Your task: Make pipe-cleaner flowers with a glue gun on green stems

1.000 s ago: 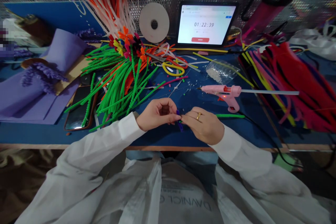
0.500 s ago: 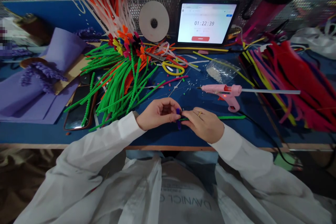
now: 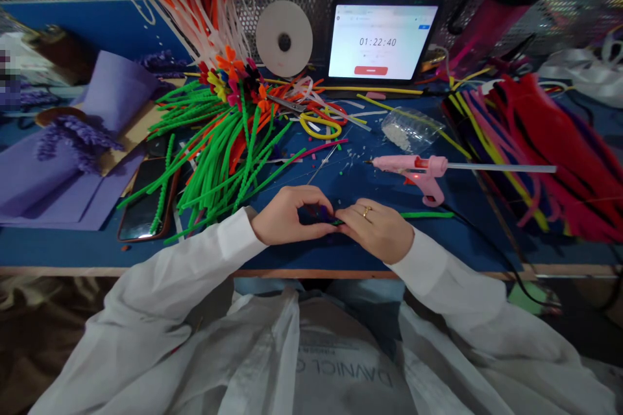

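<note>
Close together over the table's front part, my two hands meet fingertip to fingertip. My left hand (image 3: 287,214) is curled, thumb and fingers closing round a small dark purple pipe cleaner piece (image 3: 324,212) that is partly hidden. In my right hand (image 3: 382,230), which wears a ring, the fingers are pinched on a green pipe cleaner (image 3: 428,214). Its long end sticks out to the right beneath the palm, and its other end reaches the purple piece. Whether the two are joined is hidden by my fingers.
A pink glue gun (image 3: 413,165) with a glue stick lies beyond my right hand, its cord running right. Yellow-handled scissors (image 3: 318,128), green pipe cleaners (image 3: 219,162) and a phone (image 3: 143,207) lie left. A tablet (image 3: 379,45) stands behind; coloured pipe cleaners (image 3: 549,149) lie right.
The purple piece, upright between my fingertips before, is now mostly covered inside my left hand. My left thumb has stretched towards my right fingers, which have shifted slightly left.
</note>
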`<control>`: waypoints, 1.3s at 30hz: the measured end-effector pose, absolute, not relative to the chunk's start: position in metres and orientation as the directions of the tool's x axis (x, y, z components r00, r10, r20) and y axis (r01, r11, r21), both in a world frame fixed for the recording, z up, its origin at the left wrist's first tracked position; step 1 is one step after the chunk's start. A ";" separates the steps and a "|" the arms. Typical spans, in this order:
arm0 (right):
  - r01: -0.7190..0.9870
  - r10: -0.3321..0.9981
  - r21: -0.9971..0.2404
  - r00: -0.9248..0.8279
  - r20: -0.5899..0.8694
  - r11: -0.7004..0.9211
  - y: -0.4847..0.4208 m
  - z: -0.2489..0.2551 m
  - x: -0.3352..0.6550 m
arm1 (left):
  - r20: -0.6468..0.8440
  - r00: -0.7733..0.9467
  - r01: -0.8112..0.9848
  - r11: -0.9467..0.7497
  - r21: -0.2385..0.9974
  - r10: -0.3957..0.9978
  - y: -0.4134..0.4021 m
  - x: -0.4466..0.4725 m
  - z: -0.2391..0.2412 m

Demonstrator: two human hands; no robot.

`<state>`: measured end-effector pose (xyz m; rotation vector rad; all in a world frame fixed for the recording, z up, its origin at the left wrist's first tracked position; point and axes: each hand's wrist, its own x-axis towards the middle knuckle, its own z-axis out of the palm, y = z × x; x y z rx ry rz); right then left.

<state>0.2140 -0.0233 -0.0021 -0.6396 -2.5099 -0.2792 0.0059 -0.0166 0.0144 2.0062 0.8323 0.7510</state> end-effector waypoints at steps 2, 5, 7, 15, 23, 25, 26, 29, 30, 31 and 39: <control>0.487 0.377 0.067 -0.749 0.544 0.871 -0.023 -0.004 0.214 | 0.239 0.610 0.318 -0.510 0.799 0.755 -0.017 0.006 0.014; 0.484 0.378 0.062 -0.751 0.541 0.873 -0.022 -0.005 0.214 | 0.234 0.615 0.335 -0.518 0.787 0.753 -0.017 0.006 0.013; 0.478 0.375 0.058 -0.753 0.541 0.876 -0.022 -0.006 0.214 | 0.234 0.609 0.340 -0.516 0.786 0.758 -0.018 0.007 0.011; 0.438 0.372 -0.023 -0.734 0.567 0.899 -0.021 -0.007 0.215 | 0.284 0.589 0.289 -0.525 0.801 0.757 -0.019 0.007 0.006; 0.466 0.405 -0.026 -0.738 0.539 0.884 -0.024 -0.009 0.215 | 0.293 0.618 0.290 -0.557 0.778 0.730 -0.019 0.007 0.007; 0.491 0.420 -0.021 -0.722 0.550 0.871 -0.023 -0.009 0.215 | 0.232 0.618 0.288 -0.490 0.822 0.752 -0.018 0.005 0.009; 0.503 0.428 -0.018 -0.717 0.550 0.864 -0.023 -0.009 0.215 | 0.183 0.611 0.279 -0.427 0.860 0.770 -0.017 0.005 0.010; 0.526 0.445 -0.003 -0.715 0.539 0.850 -0.021 -0.009 0.216 | 0.034 0.587 0.176 -0.168 0.970 0.809 -0.014 0.004 0.008; 0.534 0.449 0.003 -0.714 0.537 0.846 -0.021 -0.010 0.216 | -0.006 0.589 0.128 -0.086 0.988 0.808 -0.013 0.003 0.007; 0.543 0.454 0.009 -0.712 0.536 0.840 -0.022 -0.010 0.216 | -0.036 0.596 0.083 -0.017 0.996 0.802 -0.011 0.004 0.005; 0.627 0.482 0.110 -0.689 0.542 0.772 -0.033 0.003 0.215 | -0.115 0.637 -0.047 0.187 0.981 0.762 -0.010 0.005 0.005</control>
